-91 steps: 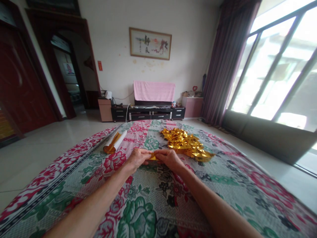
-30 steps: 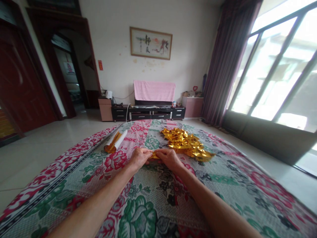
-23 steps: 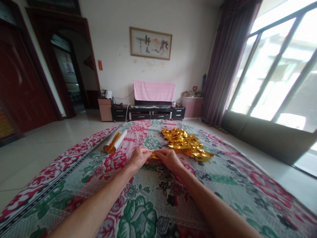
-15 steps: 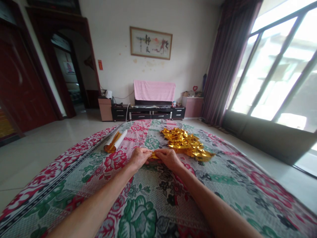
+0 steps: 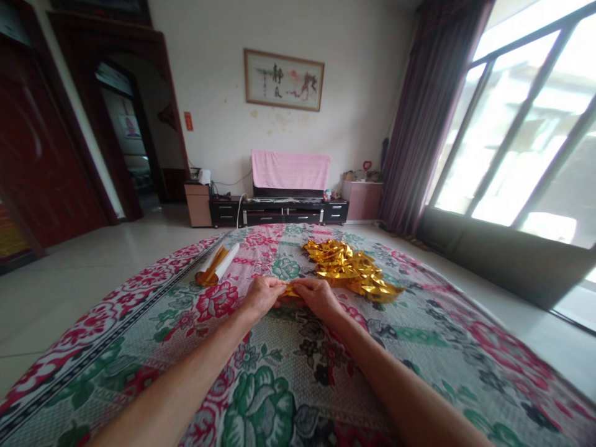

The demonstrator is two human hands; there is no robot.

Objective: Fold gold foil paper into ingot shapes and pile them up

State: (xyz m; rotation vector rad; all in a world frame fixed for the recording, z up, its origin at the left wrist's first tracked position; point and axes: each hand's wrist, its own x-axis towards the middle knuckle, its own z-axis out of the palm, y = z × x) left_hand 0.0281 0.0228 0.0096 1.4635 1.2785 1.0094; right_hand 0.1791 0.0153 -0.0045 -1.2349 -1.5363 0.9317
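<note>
At the far left stands a dark red wooden door [image 5: 32, 161], and beside it an arched doorway [image 5: 133, 143] opens onto another room. A pale tiled floor [image 5: 65, 279] runs up to a floral bedspread [image 5: 279, 379] in red, green and grey, which fills the foreground.

On the left part of the bedspread, well apart from the hands, lies a roll of gold foil [image 5: 215, 265] with a white outer side, partly unrolled.

Both bare forearms reach forward over the cloth. The left hand [image 5: 261, 297] is curled, thumb and fingers pinched together on the left end of a small gold foil piece [image 5: 290, 290]. The right hand [image 5: 319, 298] is curled the same way and pinches the right end, so the two hands nearly meet, with only a sliver of foil showing between them. The piece sits low, just above or on the cloth; which of the two cannot be told.

Just beyond the right hand lies a heap of folded gold foil shapes [image 5: 350, 268], spreading to the right.

On the back wall hangs a framed calligraphy picture [image 5: 283, 81], above a pink cloth [image 5: 289, 171] draped over a low black cabinet [image 5: 279, 214]. To the right hang a purple curtain [image 5: 426, 118] and a tall bright window [image 5: 526, 136].
</note>
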